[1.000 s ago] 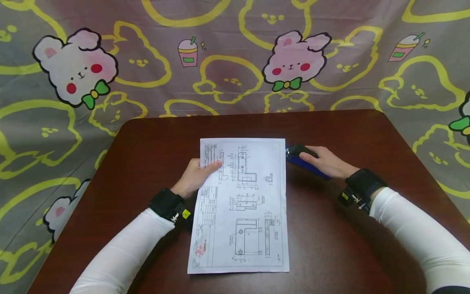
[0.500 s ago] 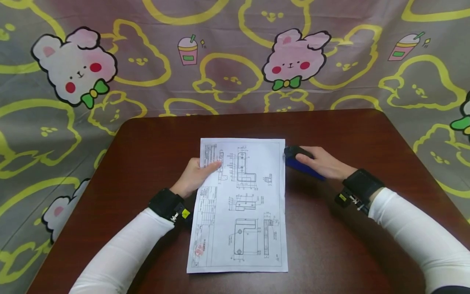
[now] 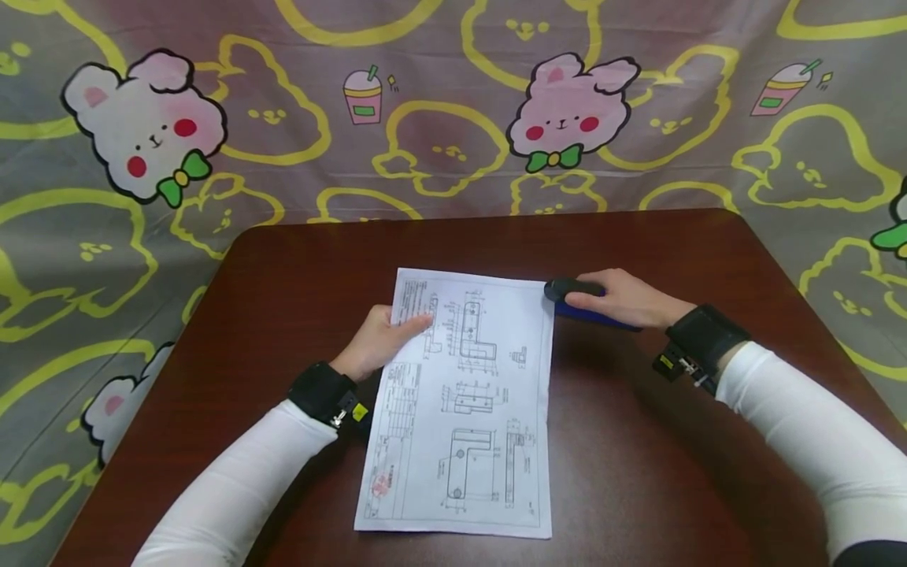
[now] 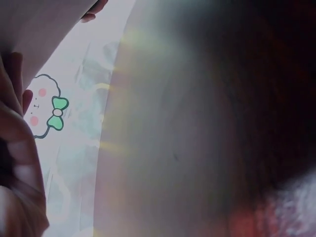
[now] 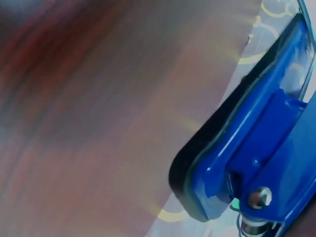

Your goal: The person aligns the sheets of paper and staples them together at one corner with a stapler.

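Observation:
A printed sheet of technical drawings, perhaps several sheets together, is held up over the table. My left hand pinches its left edge, thumb on the printed face and the other fingers behind. In the left wrist view, part of that hand shows below the pale underside of the paper. My right hand grips a blue stapler with a black top. The stapler's front end overlaps the sheet's top right corner. Its blue metal body and rear hinge fill the right of the right wrist view.
A dark brown table with rounded far corners lies beneath both hands. Behind it hangs a cartoon-patterned cloth. Black straps with small cameras sit on both wrists.
The stapler has moved left from beside the sheet's right edge onto its top right corner. The sheet has turned slightly clockwise. My left hand keeps its hold.

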{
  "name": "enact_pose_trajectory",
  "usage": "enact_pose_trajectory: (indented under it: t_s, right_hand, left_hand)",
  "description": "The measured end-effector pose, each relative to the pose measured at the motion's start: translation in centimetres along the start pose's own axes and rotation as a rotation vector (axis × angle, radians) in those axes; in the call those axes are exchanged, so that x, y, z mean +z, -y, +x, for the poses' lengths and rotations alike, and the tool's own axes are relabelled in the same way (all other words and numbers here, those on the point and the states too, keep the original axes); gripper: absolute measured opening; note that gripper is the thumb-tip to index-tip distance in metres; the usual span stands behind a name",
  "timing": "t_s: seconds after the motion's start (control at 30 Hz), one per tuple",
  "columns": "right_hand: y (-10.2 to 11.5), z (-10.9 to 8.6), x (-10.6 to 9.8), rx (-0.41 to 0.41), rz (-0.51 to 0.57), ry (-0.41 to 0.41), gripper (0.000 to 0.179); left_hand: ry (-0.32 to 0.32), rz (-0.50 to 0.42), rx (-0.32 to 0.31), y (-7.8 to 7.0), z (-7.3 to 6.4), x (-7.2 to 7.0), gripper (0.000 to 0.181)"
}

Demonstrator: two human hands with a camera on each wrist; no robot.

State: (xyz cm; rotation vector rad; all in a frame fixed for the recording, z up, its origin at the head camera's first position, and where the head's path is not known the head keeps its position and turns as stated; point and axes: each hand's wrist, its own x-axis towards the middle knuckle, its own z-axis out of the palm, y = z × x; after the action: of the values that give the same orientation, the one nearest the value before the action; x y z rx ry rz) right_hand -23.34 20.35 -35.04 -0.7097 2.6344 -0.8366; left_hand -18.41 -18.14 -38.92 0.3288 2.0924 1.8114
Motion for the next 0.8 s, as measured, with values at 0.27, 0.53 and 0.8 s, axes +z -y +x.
enact_pose_trajectory:
  t_s: [0.27,0.53,0.8]
  right_hand:
    - [0.8,1.3,-1.9,0.051,0.012,0.130,0.057]
    - [1.1,2.3,-2.6,0.092,-0.020,0.205,0.060]
    - [2.0,2.4,-2.8,0.114,-0.069,0.208,0.075]
  left_hand:
    - [0.006,-0.002,-0.025,0.2,-0.1,0.4,0.034]
    - [0.002,-0.014,-0.050,0.5,-0.2,0.6,0.034]
    - [-0.010,-0.031,-0.086,0.9,-0.3,0.7,0.033]
